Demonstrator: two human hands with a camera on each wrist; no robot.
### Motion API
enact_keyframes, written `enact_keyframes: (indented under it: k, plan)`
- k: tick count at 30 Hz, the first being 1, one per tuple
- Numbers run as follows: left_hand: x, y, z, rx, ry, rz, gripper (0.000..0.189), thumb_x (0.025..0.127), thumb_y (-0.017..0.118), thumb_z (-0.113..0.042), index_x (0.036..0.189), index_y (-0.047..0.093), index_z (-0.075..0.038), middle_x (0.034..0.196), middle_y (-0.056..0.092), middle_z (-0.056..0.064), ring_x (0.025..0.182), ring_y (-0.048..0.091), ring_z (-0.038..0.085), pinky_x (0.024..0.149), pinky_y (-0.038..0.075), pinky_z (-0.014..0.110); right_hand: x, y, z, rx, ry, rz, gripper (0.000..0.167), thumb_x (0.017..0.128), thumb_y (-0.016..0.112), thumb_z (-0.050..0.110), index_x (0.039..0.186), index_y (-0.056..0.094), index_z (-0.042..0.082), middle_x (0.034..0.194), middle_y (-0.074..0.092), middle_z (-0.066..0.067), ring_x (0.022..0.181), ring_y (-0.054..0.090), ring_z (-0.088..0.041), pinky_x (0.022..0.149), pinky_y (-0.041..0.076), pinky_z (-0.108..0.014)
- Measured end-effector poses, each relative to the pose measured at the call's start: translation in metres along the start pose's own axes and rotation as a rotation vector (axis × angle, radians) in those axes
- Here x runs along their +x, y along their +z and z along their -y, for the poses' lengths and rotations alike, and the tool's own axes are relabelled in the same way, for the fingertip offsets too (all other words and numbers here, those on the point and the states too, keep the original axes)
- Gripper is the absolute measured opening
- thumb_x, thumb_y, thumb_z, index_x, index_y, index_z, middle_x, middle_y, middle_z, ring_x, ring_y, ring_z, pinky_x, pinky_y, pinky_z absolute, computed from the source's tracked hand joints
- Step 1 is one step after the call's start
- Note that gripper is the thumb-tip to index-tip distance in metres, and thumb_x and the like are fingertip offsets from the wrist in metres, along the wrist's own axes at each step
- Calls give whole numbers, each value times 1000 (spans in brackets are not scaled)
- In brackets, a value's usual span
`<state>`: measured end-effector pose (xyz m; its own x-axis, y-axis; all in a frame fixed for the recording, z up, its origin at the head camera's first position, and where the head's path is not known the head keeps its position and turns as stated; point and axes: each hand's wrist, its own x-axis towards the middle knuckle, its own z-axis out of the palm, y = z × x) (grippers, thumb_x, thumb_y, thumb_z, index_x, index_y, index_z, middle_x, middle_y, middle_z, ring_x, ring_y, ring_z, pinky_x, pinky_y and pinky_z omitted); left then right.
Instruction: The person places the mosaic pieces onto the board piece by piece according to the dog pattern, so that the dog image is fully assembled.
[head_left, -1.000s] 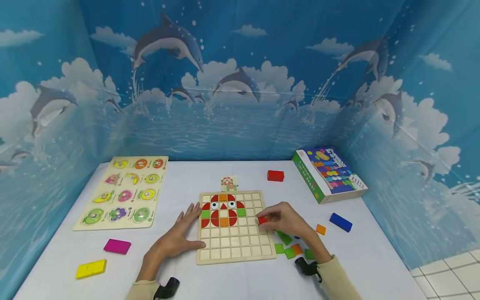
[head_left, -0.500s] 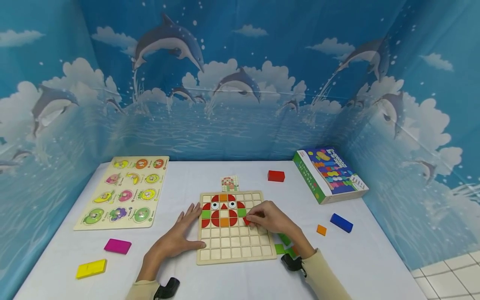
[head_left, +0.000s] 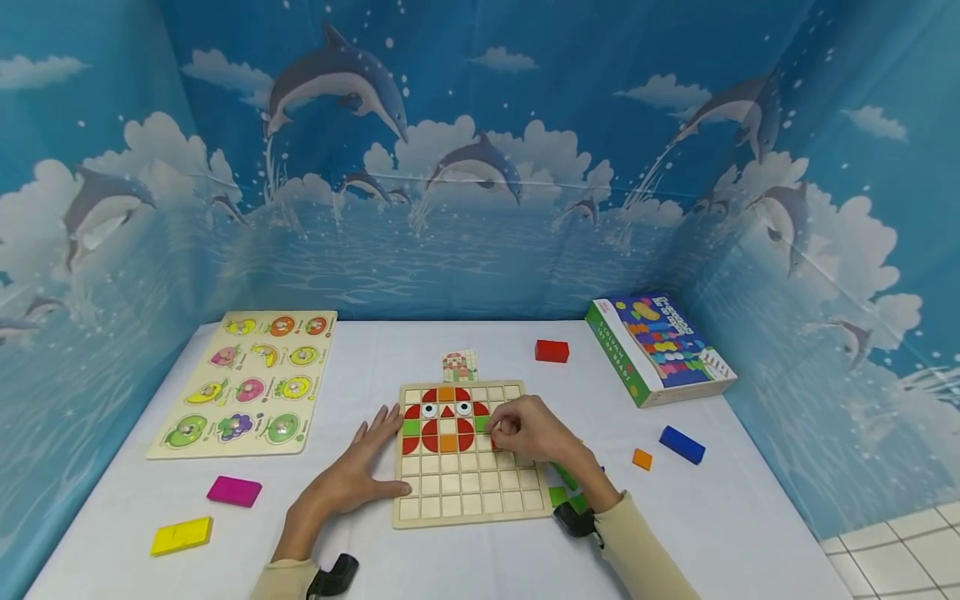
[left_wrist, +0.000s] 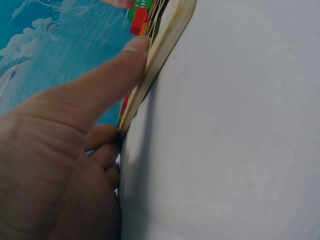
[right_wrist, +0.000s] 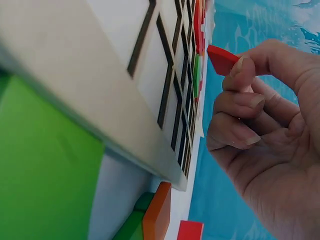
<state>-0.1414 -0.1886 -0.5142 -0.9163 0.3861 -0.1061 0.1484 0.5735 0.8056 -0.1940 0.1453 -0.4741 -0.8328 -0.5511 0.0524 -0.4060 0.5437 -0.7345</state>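
Observation:
A wooden grid board (head_left: 471, 504) lies mid-table, its upper left cells filled with red, green, orange and eye-marked tiles that make a face. My right hand (head_left: 534, 429) pinches a small red tile (right_wrist: 221, 60) between thumb and index finger, over the cells right of the face, its other fingers curled. My left hand (head_left: 345, 483) rests at the board's left edge with fingers spread; its thumb (left_wrist: 135, 47) lies on the rim in the left wrist view. Behind the board is a small pattern card (head_left: 460, 366). Green tiles (head_left: 558, 496) lie partly hidden under my right forearm.
A fruit puzzle board (head_left: 247, 392) lies at the left, with magenta (head_left: 235, 492) and yellow blocks (head_left: 182, 536) before it. To the right are a red block (head_left: 552, 351), a blue block (head_left: 682, 445), an orange tile (head_left: 642, 459) and a printed box (head_left: 660, 350).
My right hand has moved left from the board's right edge with the red tile, to beside the face, and is slightly lower on the cells now. The left hand has stayed in place.

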Motion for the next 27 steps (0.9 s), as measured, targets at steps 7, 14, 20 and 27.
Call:
enact_keyframes:
  k: [7,14,20,27]
  plan:
    - [-1,-1,1,8,4,1,116,82,96,-26,172,25,-10,182,7,12,168,-2,34,137,-3,55,8,9,0,-4,-47,-2,4,92,86,6,89,83,5,65,61,8,60,50,-2,54,43,-17]
    - [0,-1,0,15,7,5,116,82,96,-26,172,25,-9,182,8,12,168,-1,34,137,-3,55,6,10,-1,-19,-10,4,11,89,89,8,97,82,5,65,58,7,59,49,-3,56,43,-19]
    - [-2,-1,-1,21,-12,-8,116,81,97,-26,172,27,-10,182,9,12,168,-1,35,137,-1,55,5,9,-2,-33,-5,11,13,86,90,3,94,81,4,66,63,5,61,53,-3,56,49,-19]
    - [-1,-1,-1,17,8,-1,116,81,96,-27,172,26,-9,182,8,13,168,-1,35,137,-3,55,7,9,-3,-59,10,-2,14,86,90,3,93,78,4,67,63,6,61,55,-4,56,49,-19]
